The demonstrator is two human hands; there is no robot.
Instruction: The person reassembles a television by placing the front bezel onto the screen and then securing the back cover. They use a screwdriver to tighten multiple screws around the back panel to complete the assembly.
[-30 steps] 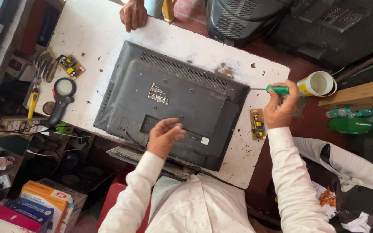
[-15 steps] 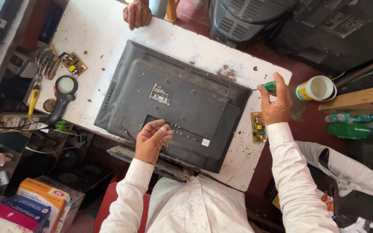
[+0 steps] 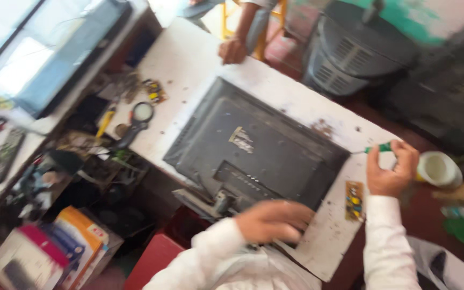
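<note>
Since half a second ago the left hand point(image 3: 274, 221) has slid from the middle of the dark grey flat-screen television back panel point(image 3: 259, 147) down to its near edge, close to the person's chest, and the whole view has swung and blurred. That hand lies palm down on the lower edge of the panel, fingers loosely curled; motion blur hides whether it grips anything. The right hand point(image 3: 390, 171) is lifted just past the panel's right corner, fingers closed around a green-handled screwdriver point(image 3: 378, 148) whose thin shaft points left toward that corner.

The panel lies face down and skewed on a worn white worktable point(image 3: 189, 59), taking up most of its middle. Just below the right hand a small yellow-brown circuit board point(image 3: 355, 200) lies on the table edge, and just beside the hand to the right stands a white cup point(image 3: 437, 168). On the far left of the table lie a black-rimmed magnifying glass point(image 3: 139, 116), a yellow-handled tool point(image 3: 105, 121) and another small circuit board point(image 3: 154, 89). Another person's hand point(image 3: 233, 51) rests on the far edge of the table, well apart from the panel.
</note>
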